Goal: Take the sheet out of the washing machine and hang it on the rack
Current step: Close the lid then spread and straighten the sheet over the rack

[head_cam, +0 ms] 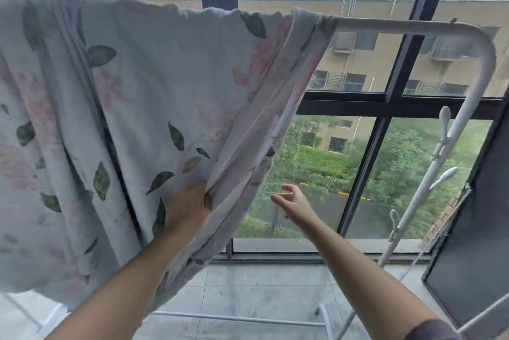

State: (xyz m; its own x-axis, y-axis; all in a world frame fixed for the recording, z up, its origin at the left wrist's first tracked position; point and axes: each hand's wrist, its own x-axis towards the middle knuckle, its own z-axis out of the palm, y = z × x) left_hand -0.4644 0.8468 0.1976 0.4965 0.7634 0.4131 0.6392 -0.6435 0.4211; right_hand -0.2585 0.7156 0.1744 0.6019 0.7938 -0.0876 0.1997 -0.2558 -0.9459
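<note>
- A dark sleeve (436,330) showed at the bottom edge on the right arm; both forearms were bare and reached forward and upward
- The left hand (190,202) pinched a fold of the sheet (165,78) low on its right hanging edge, with the fingertips hidden inside the cloth
- The right hand (292,199) was loosely spread, fingers relaxed and slightly bent, holding nothing; it sat just beside the sheet's edge without touching it
- The sheet, pale with green leaves and faint pink blossoms, was draped over the top bar of the rack (399,27) and hung in long folds across the left and middle of the view
- The right stretch of the white tubular rack was bare, curving down at its corner into a slanted leg
- White pegs (444,124) stuck out along that leg, one above another
- A lower white rail (234,318) ran just above the grey tiled floor (261,293)
- A dark panel (473,243) stood at the right edge, beside the rack's leg
- Behind the rack rose a window frame (385,104) of dark bars
- Through the glass lay trees (316,163), a road with a yellow kerb, and a tan building (371,64) topped by a wire fence, with tower blocks beyond under a grey sky
</note>
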